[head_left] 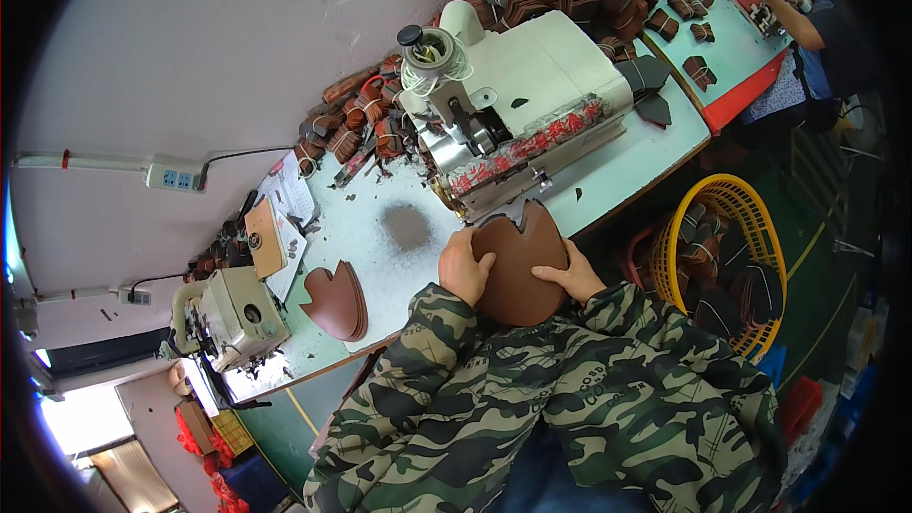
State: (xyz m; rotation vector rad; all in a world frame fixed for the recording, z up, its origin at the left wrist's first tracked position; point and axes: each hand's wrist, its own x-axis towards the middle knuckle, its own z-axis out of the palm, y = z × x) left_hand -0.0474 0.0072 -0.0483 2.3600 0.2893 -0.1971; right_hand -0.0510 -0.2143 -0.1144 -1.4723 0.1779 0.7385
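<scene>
Left of our landmark, the large cream metal machine with red-flecked front point(546, 62), a notched, rounded stack of brown leather-like pieces point(340, 304) lies on the pale bench point(347, 218). Before the machine, on our side, our left hand point(463, 268) pinches the left edge of a brown, rounded, notched leather-like sheet point(522, 271), thumb on top, fingers partly hidden. We cannot tell whether more layers lie beneath. We judge it light, smooth and bendable but fairly firm, best held by opposite rims, clear of the notch. Our right hand point(573, 271) pinches its right edge likewise. Right of the machine and lower stands a yellow plastic lattice basket point(758, 211).
</scene>
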